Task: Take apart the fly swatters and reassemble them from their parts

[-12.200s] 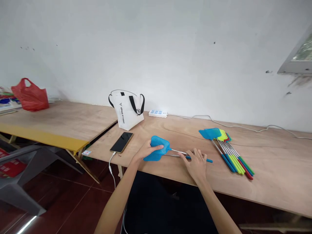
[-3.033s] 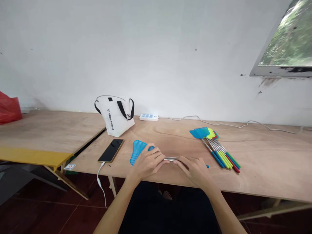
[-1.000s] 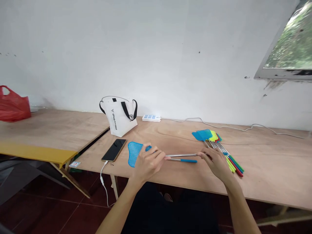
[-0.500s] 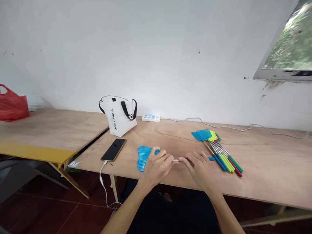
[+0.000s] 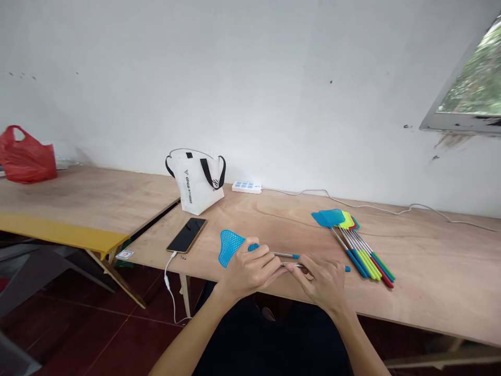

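My left hand [image 5: 252,267] is closed around the metal shaft of a blue fly swatter, a perforated blue head [image 5: 230,247] showing to its left. My right hand [image 5: 321,279] grips the same thin shaft [image 5: 290,265] farther right, thumb and fingers pinching it, and a blue handle end [image 5: 347,269] sticks out past the fingers. Just behind, a second metal rod [image 5: 282,254] with a blue part lies on the table; my hands hide how it continues. To the right, a fanned row of fly swatters [image 5: 356,245] in blue, yellow-green, red and green rests on the wood.
The wooden table [image 5: 430,261] runs along a white wall. Left of my hands lie a phone [image 5: 187,235] on a white cable and a white bag [image 5: 198,185] with black handles. A power strip [image 5: 246,186] sits by the wall. A red plastic bag [image 5: 29,156] stands on the other table.
The held shaft has come slightly toward me, so the second rod now shows behind it. Both hands keep their grip. The whole view has shifted a little.
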Demonstrator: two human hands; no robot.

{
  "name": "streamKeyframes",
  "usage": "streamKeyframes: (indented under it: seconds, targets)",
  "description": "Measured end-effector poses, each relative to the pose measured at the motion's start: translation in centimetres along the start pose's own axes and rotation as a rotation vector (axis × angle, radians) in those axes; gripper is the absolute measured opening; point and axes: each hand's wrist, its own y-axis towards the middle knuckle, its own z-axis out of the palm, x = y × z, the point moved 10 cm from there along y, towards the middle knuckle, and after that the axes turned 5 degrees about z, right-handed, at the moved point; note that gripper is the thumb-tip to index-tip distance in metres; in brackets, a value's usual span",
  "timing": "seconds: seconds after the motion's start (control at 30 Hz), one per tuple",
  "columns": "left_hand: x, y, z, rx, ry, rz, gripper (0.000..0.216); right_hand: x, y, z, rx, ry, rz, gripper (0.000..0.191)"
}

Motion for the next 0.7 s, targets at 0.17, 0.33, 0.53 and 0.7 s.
streamKeyframes:
  seconds: [0.17,0.33,0.53,0.7]
  targets:
    - [-0.3,-0.1,-0.9,-0.001,0.037,0.062,0.032,0.6,-0.1,0.4,0.021,-0.013,-0.041,0.049]
    - [-0.9,-0.1,-1.4,-0.004,0.088,0.115,0.03,0.5,-0.1,0.3,0.034,0.01,-0.081,0.05]
    - [-1.8,0.1,-2.2,-0.043,0.089,0.137,0.02,1.0,0.3,-0.9,-0.009,0.026,-0.171,0.052]
    - [-1.0,0.0,-2.6,-0.029,0.081,0.104,0.024,-0.1,0.3,-1.7,-0.018,0.002,-0.197,0.05]
